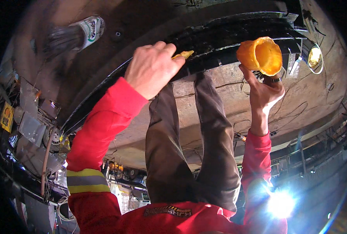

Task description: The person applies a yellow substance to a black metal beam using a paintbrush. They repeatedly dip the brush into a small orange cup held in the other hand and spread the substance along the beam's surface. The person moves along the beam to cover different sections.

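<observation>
My left hand (pixel 154 66) is closed around a small yellow piece (pixel 186 54) with a tapered tip. Most of it is hidden by my fingers, so its exact kind does not show. The visible tip is at the edge of a long black curved metal beam (pixel 235 33). Off to the right, my right hand (pixel 264 87) grips an orange cup-like vessel (pixel 259 56) from below, with a ring on one finger. The vessel has an uneven rim, and its open mouth shows an orange inside.
A white and green container (pixel 92 29) of thin grey rods lies beyond the beam. Near the beam's right end are a lit round lamp (pixel 314 57) and a flat metal strip (pixel 294 64). Thin cables (pixel 298 111) trail across the brown floor. Metal parts (pixel 32 128) crowd the left side.
</observation>
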The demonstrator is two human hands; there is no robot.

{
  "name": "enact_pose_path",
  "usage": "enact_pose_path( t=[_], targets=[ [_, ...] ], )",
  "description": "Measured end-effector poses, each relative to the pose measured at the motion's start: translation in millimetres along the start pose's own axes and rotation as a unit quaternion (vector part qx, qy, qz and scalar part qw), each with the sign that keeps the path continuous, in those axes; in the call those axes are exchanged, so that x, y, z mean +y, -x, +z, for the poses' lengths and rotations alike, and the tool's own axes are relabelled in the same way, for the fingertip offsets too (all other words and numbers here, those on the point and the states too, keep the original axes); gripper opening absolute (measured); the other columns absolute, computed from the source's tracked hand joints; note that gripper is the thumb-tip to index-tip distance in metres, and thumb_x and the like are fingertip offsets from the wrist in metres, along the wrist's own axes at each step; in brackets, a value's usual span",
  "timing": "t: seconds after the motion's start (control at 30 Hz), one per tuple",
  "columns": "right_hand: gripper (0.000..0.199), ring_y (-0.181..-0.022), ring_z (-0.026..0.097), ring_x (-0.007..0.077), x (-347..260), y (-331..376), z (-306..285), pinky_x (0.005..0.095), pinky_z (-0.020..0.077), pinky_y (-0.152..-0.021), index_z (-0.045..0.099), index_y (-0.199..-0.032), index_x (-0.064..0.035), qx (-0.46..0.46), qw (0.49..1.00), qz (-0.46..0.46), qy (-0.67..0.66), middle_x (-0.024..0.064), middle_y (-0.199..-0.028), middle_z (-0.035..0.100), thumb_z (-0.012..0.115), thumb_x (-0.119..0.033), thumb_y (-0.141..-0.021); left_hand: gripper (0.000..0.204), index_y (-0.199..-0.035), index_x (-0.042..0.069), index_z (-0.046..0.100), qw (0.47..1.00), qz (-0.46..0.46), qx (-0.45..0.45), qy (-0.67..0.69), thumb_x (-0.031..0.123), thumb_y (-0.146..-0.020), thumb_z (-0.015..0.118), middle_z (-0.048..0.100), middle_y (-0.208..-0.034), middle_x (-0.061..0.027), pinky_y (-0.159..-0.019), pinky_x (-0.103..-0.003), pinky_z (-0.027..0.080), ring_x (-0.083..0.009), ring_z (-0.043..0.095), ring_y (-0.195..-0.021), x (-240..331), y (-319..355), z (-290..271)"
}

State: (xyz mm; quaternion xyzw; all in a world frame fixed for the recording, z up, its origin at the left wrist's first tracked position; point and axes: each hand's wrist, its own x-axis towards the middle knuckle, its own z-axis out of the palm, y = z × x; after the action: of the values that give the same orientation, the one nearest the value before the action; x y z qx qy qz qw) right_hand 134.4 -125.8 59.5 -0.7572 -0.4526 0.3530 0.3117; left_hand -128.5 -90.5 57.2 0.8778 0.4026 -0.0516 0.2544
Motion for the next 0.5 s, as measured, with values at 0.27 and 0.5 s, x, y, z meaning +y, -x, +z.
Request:
enact_pose_path(
  t=[0.27,0.5],
  targets=[
    [0.042,-0.073,0.059,0.0033,1,1,1,0.0188,0.0431,-0.069,0.07,-0.097,0.0023,-0.009,1.0,-0.002,-0.026,0.0005,-0.085,0.071,0.09,-0.013,-0.063,0.01,-0.089,0.01,0.061,0.993,-0.104,0.002,0.058,0.008,-0.079,0.064,0.058,-0.076,-0.0092,-0.062,-0.044,0.049,-0.0308,0.063,-0.075,-21,8,16],
    [0.046,-0.096,0.066,0.0135,-10,1,2,0.0301,0.0468,-0.094,0.067,-0.109,0.0032,-0.045,0.998,0.028,-0.032,0.0078,-0.1,0.072,0.086,-0.006,-0.067,0.014,-0.09,0.011,0.063,0.971,-0.135,-0.074,0.182,0.011,-0.077,0.067,0.065,-0.073,-0.0135,-0.062,-0.046,0.049,-0.0355,0.064,-0.071,-18,7,29]
  ],
)
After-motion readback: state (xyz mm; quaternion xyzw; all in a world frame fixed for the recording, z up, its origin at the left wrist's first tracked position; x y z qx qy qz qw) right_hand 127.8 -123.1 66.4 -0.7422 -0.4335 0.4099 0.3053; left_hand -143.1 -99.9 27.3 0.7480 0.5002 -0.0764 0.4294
